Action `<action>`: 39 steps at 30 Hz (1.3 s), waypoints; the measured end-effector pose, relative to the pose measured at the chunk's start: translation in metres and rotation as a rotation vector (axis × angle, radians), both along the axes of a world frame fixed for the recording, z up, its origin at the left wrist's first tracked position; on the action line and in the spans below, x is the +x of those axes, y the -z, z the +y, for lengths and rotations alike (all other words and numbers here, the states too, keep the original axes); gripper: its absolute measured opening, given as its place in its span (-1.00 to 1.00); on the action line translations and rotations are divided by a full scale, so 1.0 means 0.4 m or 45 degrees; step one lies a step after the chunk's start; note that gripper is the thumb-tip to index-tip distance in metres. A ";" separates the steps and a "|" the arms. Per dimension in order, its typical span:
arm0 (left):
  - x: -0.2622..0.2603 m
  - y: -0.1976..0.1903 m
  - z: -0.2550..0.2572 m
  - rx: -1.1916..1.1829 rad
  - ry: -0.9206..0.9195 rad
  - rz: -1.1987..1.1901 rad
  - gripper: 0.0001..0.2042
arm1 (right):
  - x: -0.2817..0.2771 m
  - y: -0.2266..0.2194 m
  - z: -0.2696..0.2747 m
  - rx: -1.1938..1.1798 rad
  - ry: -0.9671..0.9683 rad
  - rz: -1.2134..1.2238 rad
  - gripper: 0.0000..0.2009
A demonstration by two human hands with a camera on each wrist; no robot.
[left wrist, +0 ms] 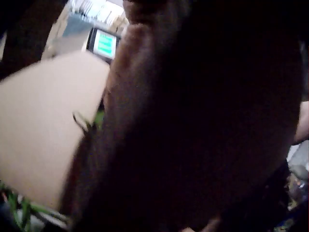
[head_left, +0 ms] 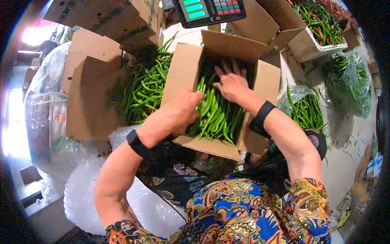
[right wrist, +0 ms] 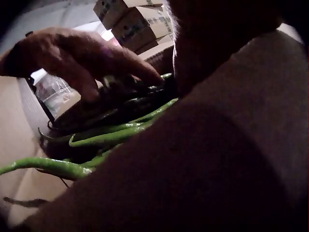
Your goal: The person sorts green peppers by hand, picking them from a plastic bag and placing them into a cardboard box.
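A cardboard box (head_left: 187,61) with raised flaps holds long green chili peppers (head_left: 215,114), laid mostly lengthwise. My left hand (head_left: 178,110) reaches over the box's left side, its fingertips at the peppers along that edge. The right wrist view shows left-hand fingers (right wrist: 77,72) bent loosely over the peppers, with a gap between them. Toward the far end of the box, my right hand (head_left: 233,83) lies over the peppers with its fingers spread. In the left wrist view the hand is dark and mostly hides the peppers.
A lit digital scale (head_left: 211,12) stands beyond the box. Loose green peppers (head_left: 150,89) are piled left of it, beside more cardboard (head_left: 93,97). Bagged peppers (head_left: 306,107) lie right, and a white foam crate (head_left: 321,46) of mixed peppers sits at far right.
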State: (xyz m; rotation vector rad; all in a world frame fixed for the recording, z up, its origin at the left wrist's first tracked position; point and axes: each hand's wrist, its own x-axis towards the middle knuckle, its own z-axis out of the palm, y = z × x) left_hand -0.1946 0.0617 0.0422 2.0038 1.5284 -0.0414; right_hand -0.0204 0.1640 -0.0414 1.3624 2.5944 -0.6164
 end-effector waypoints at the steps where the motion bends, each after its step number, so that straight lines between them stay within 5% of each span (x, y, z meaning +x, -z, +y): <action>1: -0.018 0.005 0.004 -0.009 0.094 -0.058 -0.61 | 0.001 -0.028 -0.009 -0.013 -0.002 0.000 -0.35; 3: -0.009 0.011 -0.004 -0.120 0.118 0.000 -0.62 | 0.012 -0.082 -0.035 0.380 -0.187 0.293 -0.47; 6: 0.042 0.020 -0.017 -0.294 0.136 0.014 -0.64 | 0.026 -0.121 -0.093 -0.059 -0.272 0.152 -0.61; 7: 0.062 0.033 -0.023 -0.321 0.181 0.113 -0.75 | 0.032 -0.133 -0.093 -0.237 -0.483 -0.061 -0.68; 9: 0.102 0.051 -0.018 -0.390 0.167 0.295 -0.85 | 0.067 -0.088 -0.112 -0.270 -0.525 0.023 -0.67; 14: 0.110 0.152 -0.020 -0.291 0.144 0.202 -0.85 | 0.081 0.019 -0.112 -0.253 -0.528 0.169 -0.57; 18: 0.102 0.181 -0.010 -0.272 0.188 0.254 -0.83 | 0.094 0.006 -0.101 -0.172 -0.641 0.396 -0.80; 20: 0.085 0.162 -0.015 -0.228 0.204 0.182 -0.83 | 0.096 -0.030 -0.091 -0.395 -0.642 0.160 -0.60; 22: 0.067 0.142 -0.014 -0.208 0.243 0.118 -0.82 | 0.149 -0.082 -0.065 -0.185 -0.658 0.621 -0.67; 23: 0.087 0.009 -0.010 -0.186 0.104 -0.119 -0.90 | 0.192 -0.205 -0.038 -0.286 -0.545 0.720 -0.69; 24: 0.095 -0.048 -0.024 -0.010 0.077 -0.154 -0.87 | 0.257 -0.295 -0.017 -0.282 -0.404 0.779 -0.70; 25: 0.118 -0.115 -0.035 -0.071 -0.090 -0.268 -0.84 | 0.343 -0.371 0.003 -0.227 -0.215 0.694 -0.71; 26: 0.139 -0.175 -0.048 -0.144 -0.256 -0.376 -0.81 | 0.425 -0.444 0.010 -0.466 0.092 0.923 -0.73; 27: 0.156 -0.213 -0.072 -0.199 -0.323 -0.476 -0.79 | 0.523 -0.489 0.023 -0.235 0.118 0.936 -0.75; 28: 0.172 -0.245 -0.101 -0.260 -0.399 -0.557 -0.77 | 0.615 -0.514 0.012 -0.343 0.403 1.010 -0.75; 30: 0.235 -0.302 -0.145 -0.541 -0.668 -0.714 -0.77 | 0.805 -0.450 -0.006 -0.341 0.675 1.011 -0.74; 34: 0.344 -0.275 -0.207 -0.830 -0.469 -0.683 -0.77 | 1.155 -0.071 -0.191 -0.462 1.134 0.546 -0.72; 35: 0.357 -0.259 -0.219 -0.950 -0.573 -0.801 -0.75 | 1.243 0.044 -0.258 -0.455 1.081 0.372 -0.73; 36: 0.342 -0.234 -0.211 -1.275 -0.561 -0.897 -0.64 | 1.270 0.101 -0.331 -0.628 1.254 0.387 -0.74; 39: 0.384 -0.191 -0.228 -1.077 -0.528 -0.780 -0.73 | 1.318 0.274 -0.559 -0.582 1.294 0.287 -0.75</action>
